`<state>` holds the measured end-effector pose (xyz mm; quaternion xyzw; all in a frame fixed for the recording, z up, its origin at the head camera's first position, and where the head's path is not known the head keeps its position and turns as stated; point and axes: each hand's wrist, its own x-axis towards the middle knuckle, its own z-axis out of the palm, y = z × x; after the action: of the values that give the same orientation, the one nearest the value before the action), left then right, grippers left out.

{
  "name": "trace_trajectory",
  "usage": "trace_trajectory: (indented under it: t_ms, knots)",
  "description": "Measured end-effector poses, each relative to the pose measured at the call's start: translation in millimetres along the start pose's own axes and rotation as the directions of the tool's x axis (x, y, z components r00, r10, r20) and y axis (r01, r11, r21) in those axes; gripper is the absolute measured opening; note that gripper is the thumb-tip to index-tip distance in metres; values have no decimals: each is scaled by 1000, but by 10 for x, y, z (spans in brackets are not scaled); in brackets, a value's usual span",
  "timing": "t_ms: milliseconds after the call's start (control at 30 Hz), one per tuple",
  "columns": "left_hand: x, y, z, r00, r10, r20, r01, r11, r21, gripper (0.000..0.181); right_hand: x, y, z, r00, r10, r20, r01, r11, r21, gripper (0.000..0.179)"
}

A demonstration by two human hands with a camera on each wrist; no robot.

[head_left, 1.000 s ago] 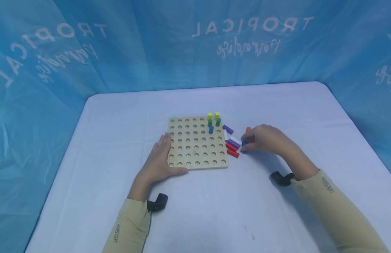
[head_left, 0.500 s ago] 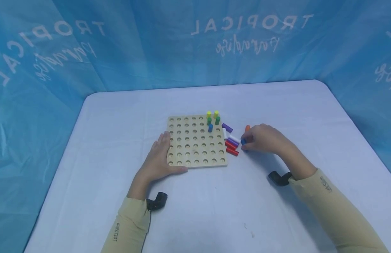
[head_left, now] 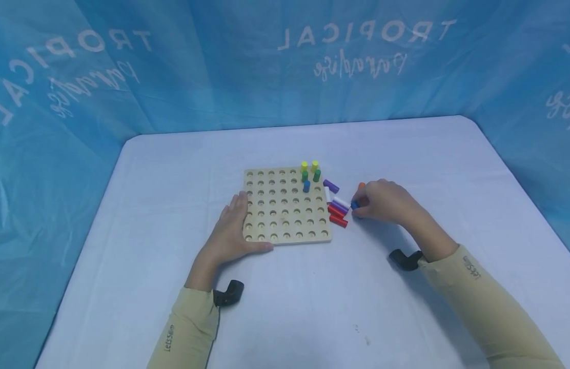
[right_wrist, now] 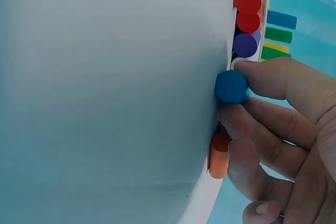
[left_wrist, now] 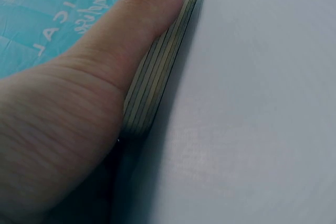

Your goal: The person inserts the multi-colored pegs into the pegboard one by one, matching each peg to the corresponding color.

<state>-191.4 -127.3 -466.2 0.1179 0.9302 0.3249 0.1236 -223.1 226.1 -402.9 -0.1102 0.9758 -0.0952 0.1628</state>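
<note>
My left hand [head_left: 229,225] rests along the left side of a square wooden pegboard [head_left: 279,218], its fingers straight and the thumb [left_wrist: 142,19] lying along the near edge. To the right of the board, my right hand [head_left: 388,202] pinches a blue peg [right_wrist: 231,86] between thumb and fingers, close over the table. The peg's round end faces the right wrist camera. In the board's far right corner stand yellow pegs [head_left: 314,165], green pegs [head_left: 317,176] and one blue peg [head_left: 306,186].
Loose pegs lie between the board and my right hand: red pegs [head_left: 338,221], purple pegs [head_left: 331,185] and white pegs [head_left: 342,203]. An orange peg [right_wrist: 219,156] is just beyond my right fingers. A white cloth covers the table [head_left: 285,318], with a blue curtain [head_left: 248,77] behind.
My right fingers have drawn together on the blue peg, which showed more of its length a second ago. The left hand stays where it was on the board.
</note>
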Motion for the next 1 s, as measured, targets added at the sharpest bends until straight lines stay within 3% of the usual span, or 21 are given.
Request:
trace_trajectory:
  t_ms: [600, 1000]
  knots:
    - [-2, 5, 0, 1000, -7, 0, 7, 1000, -4, 146, 115, 1, -73, 986, 25, -162, 8, 979, 201, 30]
    - [5, -4, 4, 1000, 1, -3, -1, 1000, -2, 145, 303, -178, -98, 983, 24, -182, 30, 957, 287, 23]
